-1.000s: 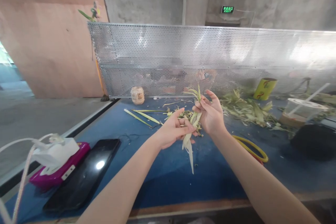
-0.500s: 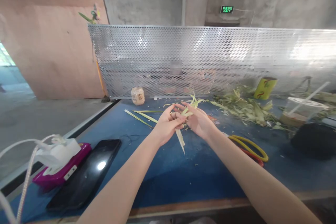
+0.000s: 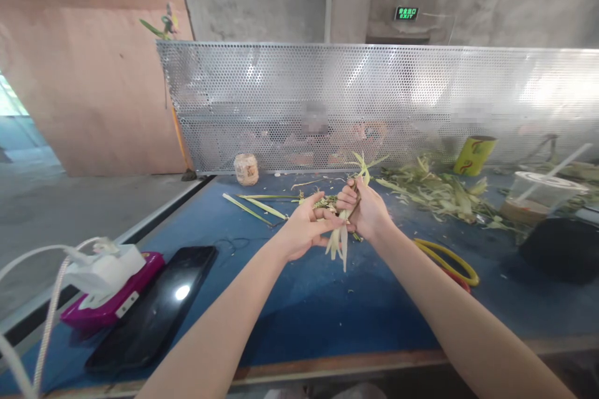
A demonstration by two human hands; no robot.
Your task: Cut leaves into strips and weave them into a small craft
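My right hand (image 3: 367, 209) is closed around a bundle of pale green leaf strips (image 3: 345, 234), whose green tips stick up above the fist and whose whitish ends hang below it. My left hand (image 3: 306, 227) is beside it on the left, its thumb and fingers partly spread, with the fingertips touching the hanging part of the strips. Behind the hands, small green scraps (image 3: 327, 201) lie on the blue table (image 3: 299, 305). Two longer stalks (image 3: 264, 206) rest to the left of them.
A phone (image 3: 152, 312) and a purple power strip (image 3: 112, 302) with white plugs lie left. Right are yellow-handled scissors or pliers (image 3: 452, 260), a husk pile (image 3: 435, 190), a yellow can (image 3: 474, 156), a plastic cup (image 3: 538, 193) and a black object (image 3: 561, 249). A jar (image 3: 246, 169) stands behind.
The strips have turned more upright and moved slightly right. My right hand has closed around them, while my left hand has come lower and its fingers have opened somewhat.
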